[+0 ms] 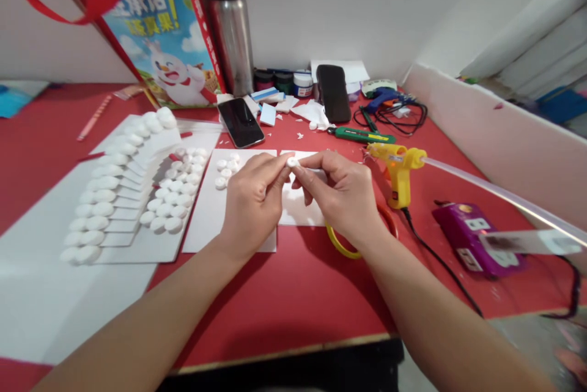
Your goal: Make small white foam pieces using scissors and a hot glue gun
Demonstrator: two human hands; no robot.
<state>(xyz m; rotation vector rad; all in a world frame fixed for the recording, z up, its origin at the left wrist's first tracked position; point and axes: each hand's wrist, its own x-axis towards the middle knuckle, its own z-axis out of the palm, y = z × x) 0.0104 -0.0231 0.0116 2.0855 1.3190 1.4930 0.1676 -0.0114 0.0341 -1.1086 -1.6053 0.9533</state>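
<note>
Between the fingertips of both hands is a small white rounded piece point(292, 162), perhaps clay or foam. My left hand point(254, 196) pinches it from the left. My right hand point(346, 193) closes on it from the other side with thumb and forefinger. Beneath the hands lie two white boards, a left one point(206, 227) bearing several similar white pieces point(223, 173) and a right one point(298, 211) partly covered by my hands. Farther left, a white model point(121, 221) has stepped layers edged with white rounded pieces and a patch of more pieces beside them.
A yellow glue gun point(398, 169) with a long clear stick stands at right, near a purple box point(477, 239). Tape rolls point(343, 245) lie under my right wrist. Two phones point(241, 123), a green cutter point(362, 134), a steel flask point(232, 37) and a printed bag point(169, 43) are behind.
</note>
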